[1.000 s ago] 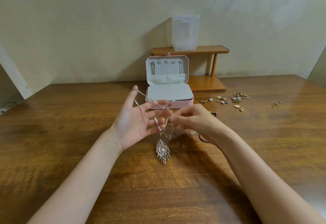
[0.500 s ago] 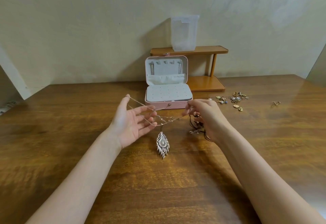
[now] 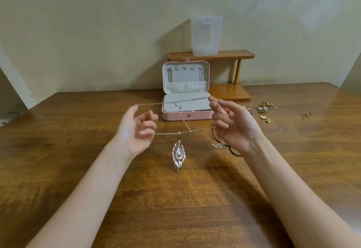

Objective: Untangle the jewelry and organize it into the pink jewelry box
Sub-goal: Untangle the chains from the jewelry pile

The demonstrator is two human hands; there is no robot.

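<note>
Head view: nearest, in front of the box (image 3: 186,116), the feather pendant (image 3: 178,155) hangs from the chain (image 3: 172,133), its tip at or just above the table (image 3: 78,169); contact cannot be told. The chain is stretched as a loop between both hands. The left hand (image 3: 134,133), front-left of the box, has its fingers curled, palm toward the other hand; the lower strand enters these curled fingers and the upper strand runs over the raised index fingertip. The right hand (image 3: 233,125), front-right of the box, has its fingers loosely curled and spread; the upper strand meets its index fingertip and the lower strand reaches its lower fingers, though whether they pinch it cannot be told. A short length with the clasp crosses slantwise between the two strands. Under the right hand, a dark cord (image 3: 233,151) and a small chain lie on the table. The box stands open, chains hanging in its lid. Right of the box lie loose trinkets (image 3: 263,110); behind it stands a shelf (image 3: 224,54) with a clear container (image 3: 206,35).
</note>
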